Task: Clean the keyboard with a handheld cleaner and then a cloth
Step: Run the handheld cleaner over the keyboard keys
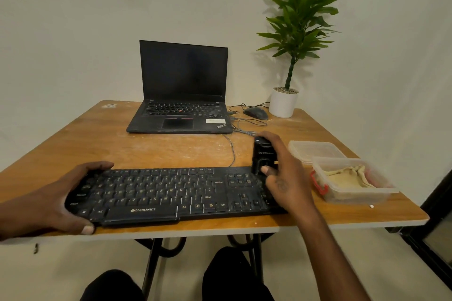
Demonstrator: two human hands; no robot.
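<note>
Here the left hand clasps the keyboard end, fingers curled, while the right hand wraps the handheld cleaner at its top-right corner.

— How's the light?
— Dim and warm, soft overall, slightly yellow-green. The plant throws a faint blurred shadow on the wall to its left, so light comes from the right front.
— Any glare?
— None strong. The laptop screen is dark with only a dull sheen.
— Sharpness?
— Middling. Keyboard legends read, but fine detail is smeared. The right hand looks slightly soft.
— Distortion?
— Wide-angle: the bench edges bow and splay, and the corners stretch.
</note>
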